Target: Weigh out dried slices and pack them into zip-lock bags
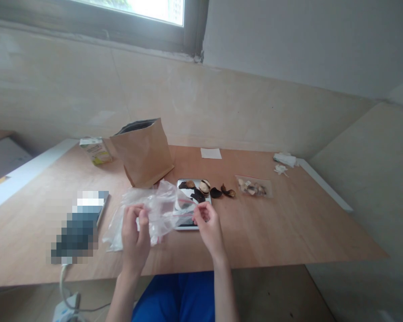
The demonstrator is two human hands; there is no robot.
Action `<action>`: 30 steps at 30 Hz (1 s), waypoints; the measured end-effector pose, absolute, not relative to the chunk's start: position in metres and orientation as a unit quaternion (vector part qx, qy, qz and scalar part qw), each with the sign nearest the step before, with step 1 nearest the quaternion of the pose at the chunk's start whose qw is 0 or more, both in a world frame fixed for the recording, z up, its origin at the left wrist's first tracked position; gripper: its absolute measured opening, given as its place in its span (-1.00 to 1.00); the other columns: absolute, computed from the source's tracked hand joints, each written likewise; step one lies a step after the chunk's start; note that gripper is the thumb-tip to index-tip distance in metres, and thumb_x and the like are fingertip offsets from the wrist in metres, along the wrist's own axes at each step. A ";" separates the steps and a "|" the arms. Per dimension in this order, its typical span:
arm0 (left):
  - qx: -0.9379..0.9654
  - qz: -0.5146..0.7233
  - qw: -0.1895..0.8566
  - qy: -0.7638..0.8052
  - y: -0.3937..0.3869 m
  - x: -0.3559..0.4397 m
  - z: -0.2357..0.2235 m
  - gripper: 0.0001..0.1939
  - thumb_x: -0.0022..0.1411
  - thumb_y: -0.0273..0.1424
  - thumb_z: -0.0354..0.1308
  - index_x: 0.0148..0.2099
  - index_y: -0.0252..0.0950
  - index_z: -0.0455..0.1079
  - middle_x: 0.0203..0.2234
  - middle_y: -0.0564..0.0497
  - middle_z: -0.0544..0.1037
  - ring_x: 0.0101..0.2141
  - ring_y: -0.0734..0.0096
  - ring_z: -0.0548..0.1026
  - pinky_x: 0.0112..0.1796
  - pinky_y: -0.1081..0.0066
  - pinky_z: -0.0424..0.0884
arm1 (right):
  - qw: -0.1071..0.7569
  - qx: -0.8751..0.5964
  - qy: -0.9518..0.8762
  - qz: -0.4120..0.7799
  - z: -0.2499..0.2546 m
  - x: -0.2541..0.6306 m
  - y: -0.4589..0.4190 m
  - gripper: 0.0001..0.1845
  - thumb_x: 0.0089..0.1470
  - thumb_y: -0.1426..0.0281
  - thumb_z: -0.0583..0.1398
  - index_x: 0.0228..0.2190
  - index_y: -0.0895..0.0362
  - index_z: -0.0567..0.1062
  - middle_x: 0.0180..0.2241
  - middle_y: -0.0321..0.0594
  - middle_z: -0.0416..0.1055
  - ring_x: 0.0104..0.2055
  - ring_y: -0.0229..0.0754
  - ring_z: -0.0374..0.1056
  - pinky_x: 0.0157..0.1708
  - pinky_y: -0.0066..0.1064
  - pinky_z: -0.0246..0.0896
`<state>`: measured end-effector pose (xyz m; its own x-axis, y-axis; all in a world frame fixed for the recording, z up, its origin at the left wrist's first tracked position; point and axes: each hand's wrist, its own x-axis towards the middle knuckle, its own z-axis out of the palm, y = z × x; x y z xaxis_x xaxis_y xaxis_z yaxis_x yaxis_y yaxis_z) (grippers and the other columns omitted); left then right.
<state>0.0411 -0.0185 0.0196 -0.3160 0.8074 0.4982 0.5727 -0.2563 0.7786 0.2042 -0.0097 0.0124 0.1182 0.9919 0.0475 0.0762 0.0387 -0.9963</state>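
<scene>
"What did the hands have?"

"A clear zip-seal plastic bag (147, 219), held up between them above the wooden table (289, 223). The left hand (136, 235) had its fingers curled together, clamped on the bag's crumpled side. The right hand (210, 228) pinched the bag's red-lined zip edge between its fingertips (197, 213)."

"Where was the bag?"

"Over the near part of a flat white-rimmed tray (184, 228), partly covering it."

"What lay on that tray?"

"Dark dried pieces (198, 195) and a pale shell (204, 186)."

"And around it?"

"A kraft paper bag (144, 154) stood just to the far left, and a small clear packet of pale fragments (253, 187) lay to the right."
</scene>
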 end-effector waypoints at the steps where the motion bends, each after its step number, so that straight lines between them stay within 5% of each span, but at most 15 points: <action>1: 0.560 0.551 0.099 0.610 -0.018 0.039 0.021 -0.77 0.26 -0.28 -0.15 -0.42 -0.22 0.17 -0.41 0.00 0.31 -0.32 0.35 0.33 -0.25 0.35 0.29 | 0.534 -0.536 -0.485 0.438 0.013 0.210 -0.009 -0.75 0.04 0.19 0.16 -0.47 0.12 0.34 -0.55 -0.35 0.30 -0.49 -0.30 0.25 -0.46 -0.50 0.18; 15: 0.525 0.594 0.120 0.597 -0.001 0.046 0.041 -0.75 0.26 -0.31 -0.15 -0.47 -0.23 0.11 0.05 -0.08 0.37 0.04 0.31 0.33 0.01 0.32 0.23 | 0.578 -0.573 -0.453 0.363 0.010 0.246 -0.009 -0.67 0.08 0.10 0.09 -0.37 0.12 0.41 -0.39 -0.23 0.42 -0.44 -0.25 0.29 -0.42 -0.45 0.25; 20: 0.519 0.546 0.136 0.644 0.004 0.056 0.040 -0.77 0.26 -0.27 -0.19 -0.34 -0.24 0.22 -0.29 0.00 0.48 -0.26 0.36 0.42 -0.26 0.40 0.29 | 0.564 -0.578 -0.472 0.354 0.009 0.249 -0.010 -0.69 0.11 0.13 0.08 -0.36 0.12 0.41 -0.42 -0.24 0.40 -0.43 -0.25 0.30 -0.40 -0.45 0.23; 23: 0.492 0.533 0.148 0.672 0.003 0.057 0.031 -0.76 0.26 -0.26 -0.19 -0.41 -0.22 0.13 -0.57 0.12 0.31 -0.49 0.43 0.31 -0.43 0.45 0.21 | 0.558 -0.585 -0.477 0.344 0.005 0.251 -0.008 -0.69 0.12 0.13 0.07 -0.36 0.12 0.41 -0.41 -0.23 0.41 -0.38 -0.21 0.33 -0.37 -0.43 0.23; 26: 0.477 0.535 0.159 0.679 0.001 0.054 0.023 -0.75 0.27 -0.24 -0.18 -0.43 -0.21 0.09 -0.60 0.14 0.25 -0.52 0.45 0.27 -0.45 0.45 0.17 | 0.547 -0.599 -0.487 0.325 -0.001 0.253 -0.006 -0.69 0.12 0.15 0.06 -0.36 0.12 0.42 -0.37 -0.19 0.43 -0.34 -0.18 0.35 -0.33 -0.40 0.24; 30: 0.466 0.542 0.194 0.672 0.001 0.053 0.019 -0.74 0.29 -0.19 -0.21 -0.33 -0.22 0.16 -0.44 0.08 0.42 -0.51 0.45 0.29 -0.45 0.44 0.17 | 0.524 -0.614 -0.524 0.273 -0.007 0.252 -0.002 -0.70 0.13 0.20 0.03 -0.32 0.13 0.44 -0.31 -0.14 0.42 -0.33 -0.18 0.33 -0.33 -0.38 0.25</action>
<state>0.0527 0.0012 0.0189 -0.4902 0.8364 0.2452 0.4164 -0.0224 0.9089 0.2523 -0.0022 -0.0065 0.3025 0.9288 0.2139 0.3574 0.0975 -0.9289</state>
